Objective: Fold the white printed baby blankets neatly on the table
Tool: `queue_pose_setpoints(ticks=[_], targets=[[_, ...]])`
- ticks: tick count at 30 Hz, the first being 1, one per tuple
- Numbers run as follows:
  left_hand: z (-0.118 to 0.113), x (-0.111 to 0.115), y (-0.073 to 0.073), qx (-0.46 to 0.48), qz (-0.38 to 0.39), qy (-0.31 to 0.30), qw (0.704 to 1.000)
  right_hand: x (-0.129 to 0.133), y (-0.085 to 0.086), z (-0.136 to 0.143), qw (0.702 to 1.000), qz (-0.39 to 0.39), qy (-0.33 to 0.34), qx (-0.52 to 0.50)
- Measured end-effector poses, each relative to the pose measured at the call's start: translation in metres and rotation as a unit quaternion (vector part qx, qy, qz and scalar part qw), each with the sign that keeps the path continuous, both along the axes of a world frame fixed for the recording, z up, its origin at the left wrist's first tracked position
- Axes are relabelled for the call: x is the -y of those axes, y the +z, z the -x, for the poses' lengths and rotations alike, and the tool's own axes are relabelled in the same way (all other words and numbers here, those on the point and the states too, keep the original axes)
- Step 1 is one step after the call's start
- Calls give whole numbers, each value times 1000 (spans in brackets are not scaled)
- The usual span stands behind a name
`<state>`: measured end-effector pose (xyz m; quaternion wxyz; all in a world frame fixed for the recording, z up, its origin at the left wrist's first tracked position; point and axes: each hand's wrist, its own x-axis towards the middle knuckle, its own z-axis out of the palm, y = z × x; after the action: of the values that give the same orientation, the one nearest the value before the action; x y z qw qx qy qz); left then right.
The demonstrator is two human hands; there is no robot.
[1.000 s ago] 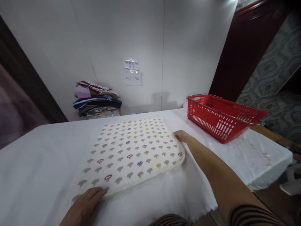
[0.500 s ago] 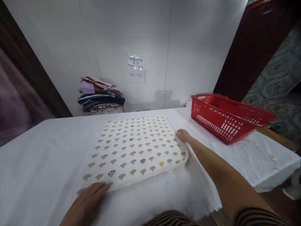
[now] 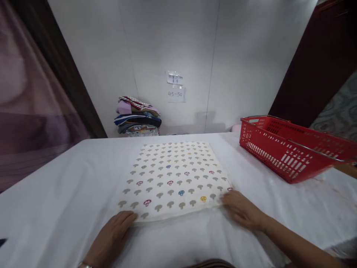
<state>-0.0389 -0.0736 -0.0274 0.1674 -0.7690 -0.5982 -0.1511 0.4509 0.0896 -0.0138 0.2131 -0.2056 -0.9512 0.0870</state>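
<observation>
A folded white cloth (image 3: 174, 175) printed with grey and coloured mushrooms lies flat on the white-covered table (image 3: 64, 186). At its near left corner rests my left hand (image 3: 115, 230), fingers pressed together on the cloth's edge. My right hand (image 3: 242, 209), blurred by motion, is at the near right corner; its fingertips meet the cloth, and whether they pinch it is too smeared to tell.
A red plastic basket (image 3: 290, 149) with metal handles stands on the right of the table. Behind the table's far edge is a stack of folded clothes (image 3: 138, 117). Two paper signs (image 3: 176, 94) are on the grey wall.
My right hand has come from the cloth's right side down to its near right corner. My left hand stays at the near left corner. The view has turned left, shifting everything rightward.
</observation>
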Motion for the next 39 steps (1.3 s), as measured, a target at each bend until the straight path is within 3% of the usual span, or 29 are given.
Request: queue_pose_setpoints(ticks=[6,14,21,25,31,39], targets=[[-1,0,10,13,-45,-14,999,3,4,12,994,-66,-37,73],[4,4,23,68,-72,41,994,-12,-4,12,989,-111,-73,63],[20,11,16,82,-48,41,995,-19,-1,7,984,-157,-81,10],[23,12,24,145,-5,34,989,-20,5,7,975,-201,-91,-13],[23,15,35,168,55,-19,984,-20,10,3,976,-193,-97,11],[23,36,54,184,96,13,978,-7,21,-7,973,-212,-89,21]])
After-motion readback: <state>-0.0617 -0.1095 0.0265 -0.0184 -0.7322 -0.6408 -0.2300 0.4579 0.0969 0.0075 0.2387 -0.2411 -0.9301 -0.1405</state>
